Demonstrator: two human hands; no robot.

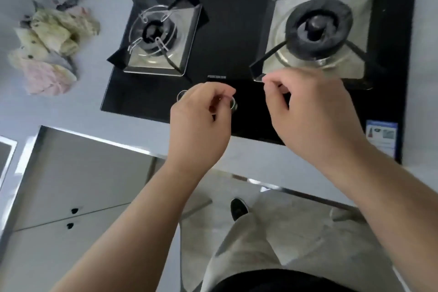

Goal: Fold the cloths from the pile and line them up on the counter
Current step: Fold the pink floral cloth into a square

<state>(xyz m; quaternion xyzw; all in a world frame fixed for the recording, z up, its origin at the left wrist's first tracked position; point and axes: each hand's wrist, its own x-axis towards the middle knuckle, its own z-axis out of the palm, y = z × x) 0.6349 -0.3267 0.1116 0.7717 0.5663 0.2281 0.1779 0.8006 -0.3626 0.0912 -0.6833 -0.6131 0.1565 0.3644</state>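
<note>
A crumpled pile of cloths (pixel 49 47), cream, pink and grey, lies on the pale counter (pixel 78 111) at the far left, left of the hob. My left hand (pixel 201 121) hovers over the hob's front edge with its fingers curled and thumb near the forefinger, and I see nothing in it. My right hand (pixel 312 114) is raised beside it over the front of the right burner, fingers curled the same way and holding nothing. Both hands are well to the right of the pile and apart from it.
A black glass gas hob (pixel 225 31) fills the middle and right of the counter, with a small left burner (pixel 154 33) and a large right burner (pixel 317 28). A round knob (pixel 233 104) sits partly under my left hand. Cabinet doors (pixel 71 185) lie below the counter edge.
</note>
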